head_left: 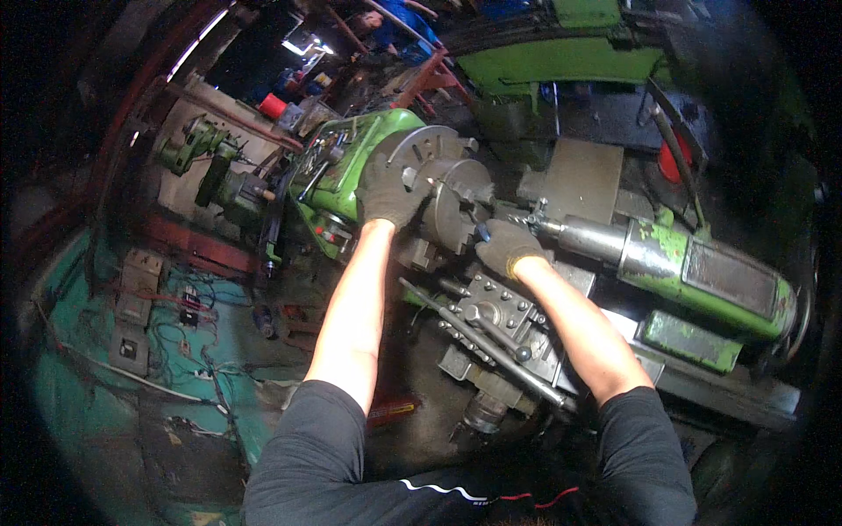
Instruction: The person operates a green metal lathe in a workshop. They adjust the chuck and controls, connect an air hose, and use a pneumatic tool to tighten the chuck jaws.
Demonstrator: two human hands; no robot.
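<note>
Both my hands wear dark knit work gloves and are at the chuck of a green metal lathe. My left hand (392,191) grips the left side of the grey lathe chuck (449,219), its fingers curled against the metal near the round plate (427,145) behind it. On the chuck's right side, my right hand (509,248) is closed around a slim tool with a dark blue end (482,232). A thin part of this tool appears to reach toward the chuck face. Its exact kind is hard to make out, and the glove hides the rest.
Close below my right hand sits the tool post (493,309) with its long lever (517,373). The green tailstock (702,272) and its steel quill (588,238) stand to the right. Cables and boxes (133,349) lie on the green floor at left. Another person (399,22) is far behind.
</note>
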